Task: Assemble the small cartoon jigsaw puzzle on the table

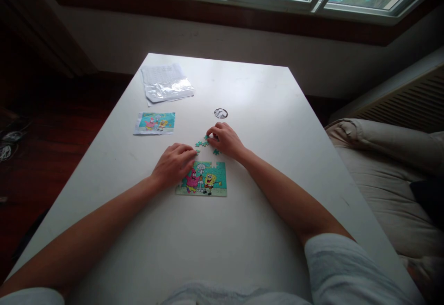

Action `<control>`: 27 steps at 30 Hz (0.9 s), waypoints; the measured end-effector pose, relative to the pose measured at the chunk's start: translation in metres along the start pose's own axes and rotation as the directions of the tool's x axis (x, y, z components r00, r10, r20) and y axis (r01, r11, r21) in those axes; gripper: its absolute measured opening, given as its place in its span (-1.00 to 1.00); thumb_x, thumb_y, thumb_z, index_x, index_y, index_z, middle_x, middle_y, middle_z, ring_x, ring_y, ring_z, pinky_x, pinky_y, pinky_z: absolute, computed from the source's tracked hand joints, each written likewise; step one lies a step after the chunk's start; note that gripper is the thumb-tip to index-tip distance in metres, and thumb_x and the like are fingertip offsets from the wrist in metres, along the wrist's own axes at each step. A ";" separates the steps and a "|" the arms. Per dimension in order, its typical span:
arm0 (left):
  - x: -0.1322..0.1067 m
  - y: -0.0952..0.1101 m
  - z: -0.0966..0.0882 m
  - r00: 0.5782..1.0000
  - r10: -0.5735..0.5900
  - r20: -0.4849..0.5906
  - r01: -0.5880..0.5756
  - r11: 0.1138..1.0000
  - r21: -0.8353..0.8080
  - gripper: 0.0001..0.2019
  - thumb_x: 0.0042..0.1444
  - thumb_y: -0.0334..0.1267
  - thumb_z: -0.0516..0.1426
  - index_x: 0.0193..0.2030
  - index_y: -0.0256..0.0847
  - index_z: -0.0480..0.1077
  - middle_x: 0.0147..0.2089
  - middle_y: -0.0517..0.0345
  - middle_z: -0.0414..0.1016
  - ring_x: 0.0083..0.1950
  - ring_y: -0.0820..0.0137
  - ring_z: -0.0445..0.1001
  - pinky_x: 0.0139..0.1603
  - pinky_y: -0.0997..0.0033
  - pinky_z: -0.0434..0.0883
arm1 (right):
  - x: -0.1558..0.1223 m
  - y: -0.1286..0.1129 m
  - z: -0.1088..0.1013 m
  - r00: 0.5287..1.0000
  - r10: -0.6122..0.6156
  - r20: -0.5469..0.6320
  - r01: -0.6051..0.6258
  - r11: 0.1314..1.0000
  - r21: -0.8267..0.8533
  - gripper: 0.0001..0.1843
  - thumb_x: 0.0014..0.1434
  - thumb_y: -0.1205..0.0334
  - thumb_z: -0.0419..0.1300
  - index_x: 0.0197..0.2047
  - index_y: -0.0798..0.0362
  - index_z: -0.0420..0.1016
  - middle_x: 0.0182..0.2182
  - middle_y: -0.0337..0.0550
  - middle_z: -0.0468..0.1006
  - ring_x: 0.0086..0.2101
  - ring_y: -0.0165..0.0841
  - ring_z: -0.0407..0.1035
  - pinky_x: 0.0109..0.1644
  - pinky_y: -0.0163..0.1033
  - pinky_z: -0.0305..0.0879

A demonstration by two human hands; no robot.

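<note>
A small cartoon jigsaw puzzle (205, 179), mostly assembled, lies flat on the white table (222, 240). My left hand (173, 164) rests with curled fingers on the puzzle's upper left corner, fingertips touching its top edge. My right hand (225, 140) lies just beyond the puzzle, fingers bent over several loose teal pieces (201, 144). One more loose piece (216, 152) sits under the right hand's heel. What the right fingertips pinch is hidden.
A printed reference picture (155, 123) of the same cartoon lies to the left. Behind it are a clear plastic bag and paper (166, 84). A round cable hole (220, 113) sits mid-table. A cushioned seat (391, 175) stands right of the table, windows beyond.
</note>
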State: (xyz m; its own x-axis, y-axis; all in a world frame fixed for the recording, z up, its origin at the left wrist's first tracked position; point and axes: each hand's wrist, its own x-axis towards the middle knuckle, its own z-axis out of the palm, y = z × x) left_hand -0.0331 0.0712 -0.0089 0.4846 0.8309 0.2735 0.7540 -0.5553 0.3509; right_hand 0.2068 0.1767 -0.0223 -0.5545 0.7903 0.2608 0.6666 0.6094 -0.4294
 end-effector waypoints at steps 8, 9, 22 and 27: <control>0.000 0.001 -0.001 1.000 0.014 -0.014 -0.015 1.000 -0.001 -0.78 0.33 -0.24 0.08 0.02 -0.10 0.50 0.01 0.05 0.51 0.03 0.22 0.40 0.08 0.12 0.38 | 0.003 0.000 -0.003 0.998 0.035 0.045 -0.038 0.997 0.061 -0.88 0.21 0.26 0.24 -0.16 0.00 0.52 -0.27 -0.12 0.42 -0.18 -0.24 0.25 -0.07 -0.17 0.16; 0.000 0.001 -0.001 1.000 0.022 -0.022 -0.022 1.000 -0.008 -0.78 0.33 -0.24 0.08 0.02 -0.10 0.50 0.01 0.05 0.51 0.03 0.22 0.41 0.08 0.12 0.39 | 0.003 0.000 -0.003 0.998 0.038 0.049 -0.041 0.997 0.065 -0.89 0.20 0.27 0.24 -0.17 0.00 0.52 -0.27 -0.12 0.42 -0.18 -0.25 0.25 -0.07 -0.17 0.16; -0.001 0.004 -0.003 0.938 0.324 0.125 -0.317 0.946 -0.074 -0.70 0.33 -0.19 0.09 0.16 -0.06 0.44 0.22 0.07 0.48 0.28 0.17 0.34 0.29 0.06 0.31 | 0.001 -0.008 -0.019 0.983 0.163 0.081 -0.182 0.910 0.374 -0.92 0.12 0.24 0.23 -0.30 0.04 0.45 -0.38 -0.24 0.52 -0.36 -0.40 0.32 -0.23 -0.26 0.18; -0.001 -0.007 -0.007 0.922 0.347 0.173 -0.352 0.936 -0.004 -0.68 0.35 -0.21 0.07 0.20 -0.03 0.43 0.24 0.05 0.47 0.30 0.15 0.33 0.27 0.03 0.29 | -0.002 -0.019 -0.035 0.935 0.047 0.351 -0.209 0.874 0.439 -0.70 0.15 0.23 0.25 -0.03 0.03 0.48 -0.44 -0.28 0.53 -0.45 -0.44 0.33 -0.31 -0.29 0.17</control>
State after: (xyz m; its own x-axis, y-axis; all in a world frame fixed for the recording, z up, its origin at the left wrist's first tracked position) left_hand -0.0419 0.0741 -0.0049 0.7854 0.5791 0.2188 0.5335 -0.8124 0.2353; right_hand 0.2131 0.1659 0.0155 -0.6624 0.7449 -0.0799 0.4794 0.3395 -0.8093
